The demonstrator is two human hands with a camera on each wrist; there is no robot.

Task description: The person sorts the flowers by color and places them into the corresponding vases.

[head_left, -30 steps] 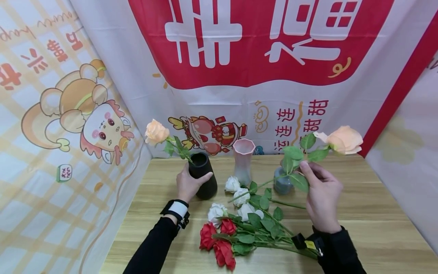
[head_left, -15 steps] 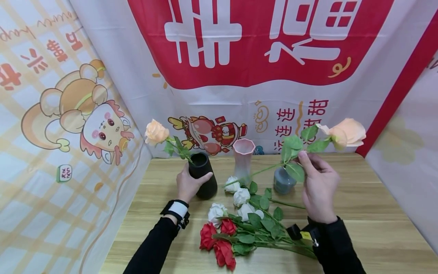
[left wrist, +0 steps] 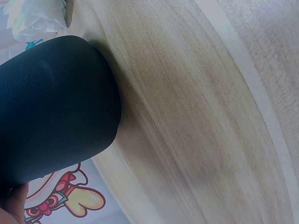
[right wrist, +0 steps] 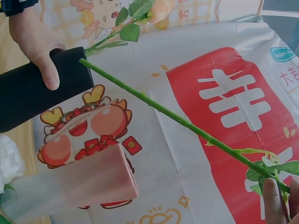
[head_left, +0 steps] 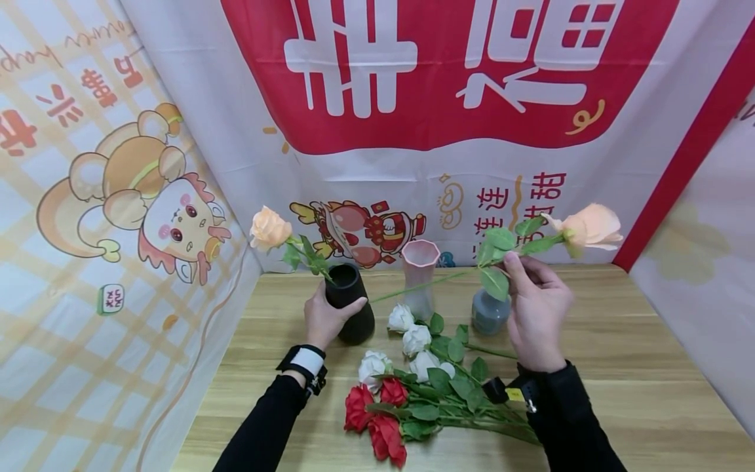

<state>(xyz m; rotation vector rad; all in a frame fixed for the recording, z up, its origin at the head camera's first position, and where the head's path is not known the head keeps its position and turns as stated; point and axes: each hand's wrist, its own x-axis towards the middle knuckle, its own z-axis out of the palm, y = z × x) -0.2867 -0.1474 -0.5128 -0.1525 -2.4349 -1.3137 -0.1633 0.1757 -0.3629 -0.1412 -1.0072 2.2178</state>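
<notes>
My left hand (head_left: 328,314) grips the black vase (head_left: 356,322) around its side, thumb across the front. One peach rose (head_left: 271,227) leans out of that vase to the left. In my right hand (head_left: 539,314), thumb and fingers pinch the stem of a second peach rose (head_left: 592,227) near its leaves. Its bloom points right and its long green stem (right wrist: 163,110) slants left; in the right wrist view the cut end overlaps the black vase near its mouth. The left wrist view shows mostly the lower part of the black vase (left wrist: 60,107) over the wooden table.
A pink ribbed vase (head_left: 419,278) and a small blue-grey glass vase (head_left: 490,312) stand at the back of the wooden table (head_left: 649,367). Several white roses (head_left: 416,339) and red roses (head_left: 386,438) lie in front, stems to the right. Printed cloth (head_left: 366,167) hangs behind.
My right hand has moved left with the peach rose, bringing its stem end from above the white roses toward the black vase. The left hand and black vase stay put.
</notes>
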